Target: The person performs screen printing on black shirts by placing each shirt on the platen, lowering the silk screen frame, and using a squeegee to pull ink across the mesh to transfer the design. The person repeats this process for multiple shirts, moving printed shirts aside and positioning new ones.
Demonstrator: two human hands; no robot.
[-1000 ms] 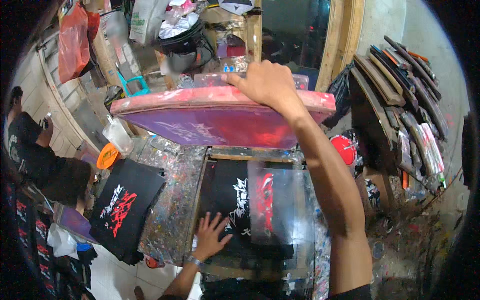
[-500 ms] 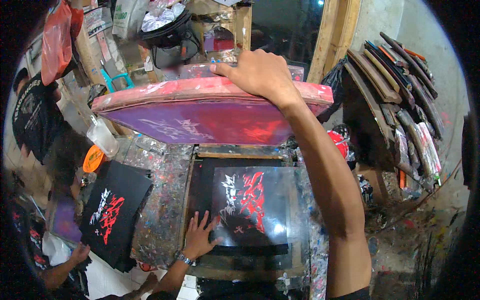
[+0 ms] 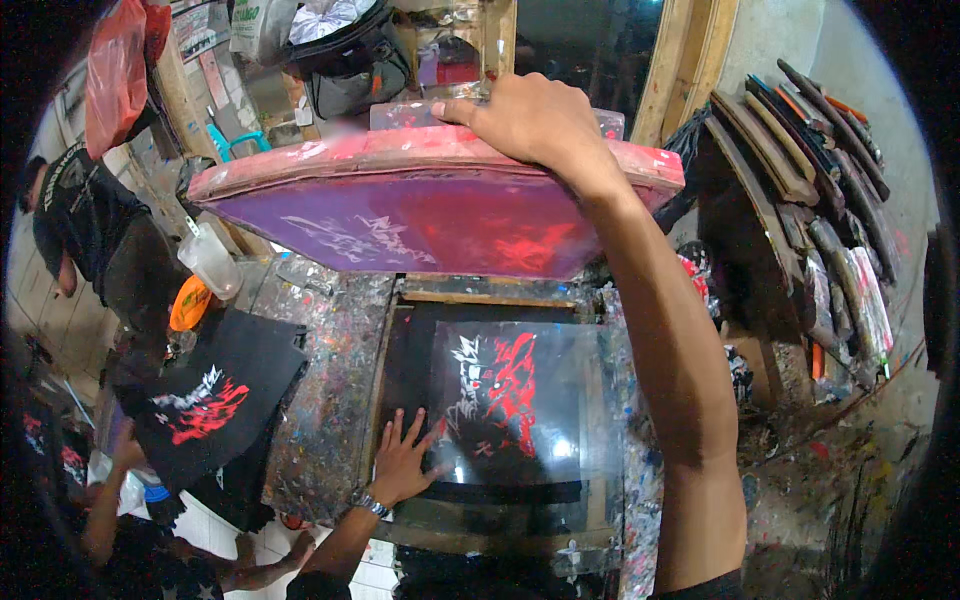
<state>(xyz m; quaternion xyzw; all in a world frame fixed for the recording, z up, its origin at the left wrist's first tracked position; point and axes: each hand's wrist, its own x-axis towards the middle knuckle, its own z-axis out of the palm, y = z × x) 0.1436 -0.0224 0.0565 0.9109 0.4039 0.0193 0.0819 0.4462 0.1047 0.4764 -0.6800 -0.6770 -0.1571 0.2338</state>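
Left hand (image 3: 403,468), spread and empty, is laid at the left edge of the glossy sheet (image 3: 560,400), lower centre, while the crosswise screen (image 3: 430,230) is gripped at upper centre by the right hand (image 3: 545,122).

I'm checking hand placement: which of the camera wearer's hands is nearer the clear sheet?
Left. The left hand is spread at the lower left corner of the clear sheet; the right hand is beyond it, gripping the raised frame's top edge.

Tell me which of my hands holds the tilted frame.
Your right hand, gripping the frame from above; your left hand lies lower, beside the clear sheet.
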